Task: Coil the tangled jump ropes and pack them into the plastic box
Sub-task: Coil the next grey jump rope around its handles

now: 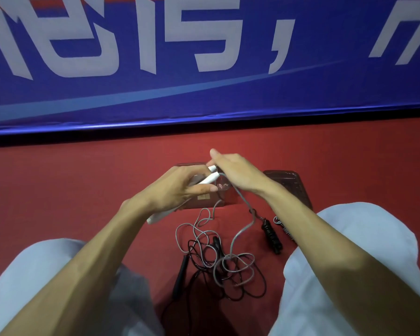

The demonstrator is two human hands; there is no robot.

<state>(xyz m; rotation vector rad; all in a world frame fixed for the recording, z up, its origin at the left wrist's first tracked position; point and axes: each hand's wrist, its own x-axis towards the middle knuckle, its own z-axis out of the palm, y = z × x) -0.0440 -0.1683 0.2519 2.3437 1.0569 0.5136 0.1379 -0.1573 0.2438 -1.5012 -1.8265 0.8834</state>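
Pale trouser knees (364, 251) — red floor (83, 185), tangled ropes (228, 260) — blue banner (204, 93) behind.

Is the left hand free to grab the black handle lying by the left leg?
Probably not yet: the left hand is busy gripping the white handles. The black handle itself lies uncovered on the floor.

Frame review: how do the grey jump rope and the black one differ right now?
The grey rope has its white handles gripped in the left hand, and its cord rises off the floor. The black rope lies wholly on the red floor, its black handle untouched. The grey cord is pale, the black one dark. Both are snarled in one heap.
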